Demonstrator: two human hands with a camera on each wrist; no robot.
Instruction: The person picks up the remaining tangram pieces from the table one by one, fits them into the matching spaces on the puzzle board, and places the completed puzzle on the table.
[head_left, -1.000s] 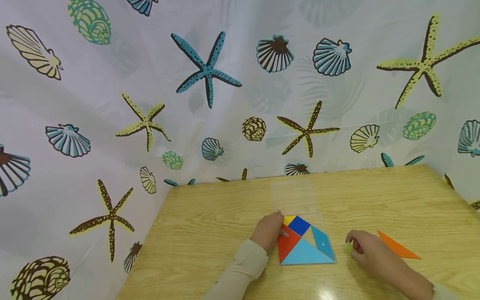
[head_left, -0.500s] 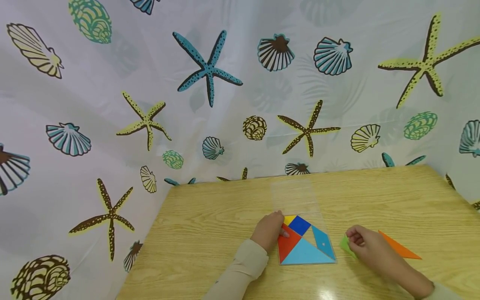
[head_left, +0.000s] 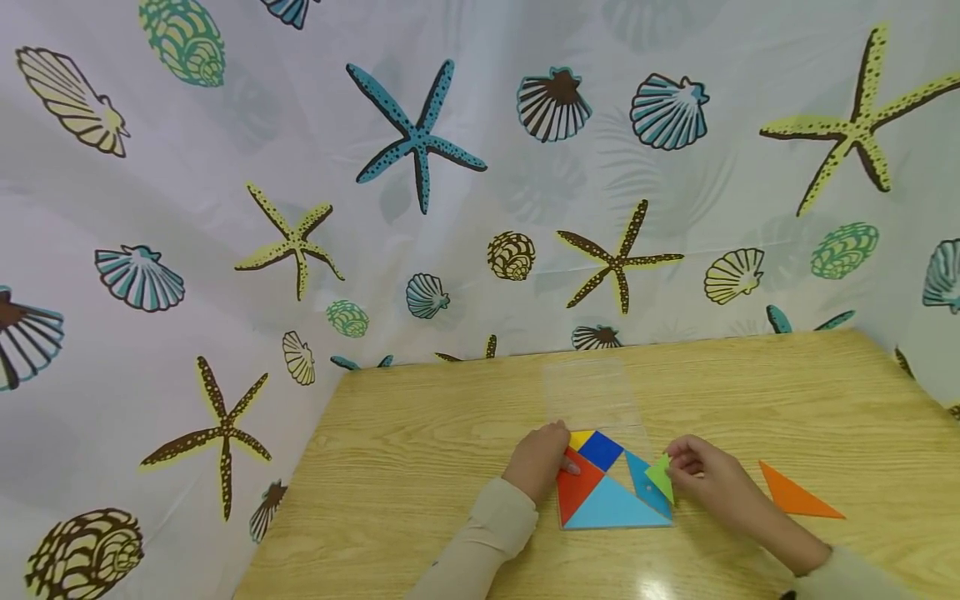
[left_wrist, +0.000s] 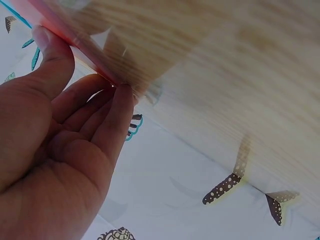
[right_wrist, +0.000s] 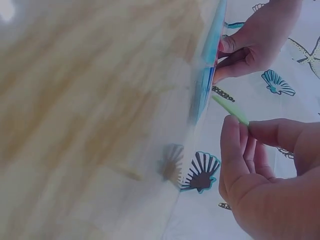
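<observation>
A clear tangram tray (head_left: 617,528) lies on the table with flat coloured pieces in it: a red triangle (head_left: 574,493), a light blue triangle (head_left: 617,507), a dark blue square (head_left: 602,451), a yellow piece (head_left: 579,438) and a blue parallelogram (head_left: 638,472). My left hand (head_left: 536,458) holds the tray's left side, thumb over the red triangle; in the left wrist view my fingertips are at its far corner. Between thumb and fingers, my right hand (head_left: 705,477) pinches a small green triangle (head_left: 661,477). It is tilted and overlaps the parallelogram; the right wrist view shows the green triangle (right_wrist: 232,109) raised above the tray.
An orange triangle (head_left: 799,493) lies on the wooden table (head_left: 420,467), right of my right hand. Behind the tray a clear plastic sheet (head_left: 592,390) lies flat. A curtain (head_left: 465,183) printed with shells and starfish stands along the table's back and sides.
My right hand has moved left and slightly away from me, bringing the green triangle from the table's right part to above the tray's right edge. My left hand stays in place.
</observation>
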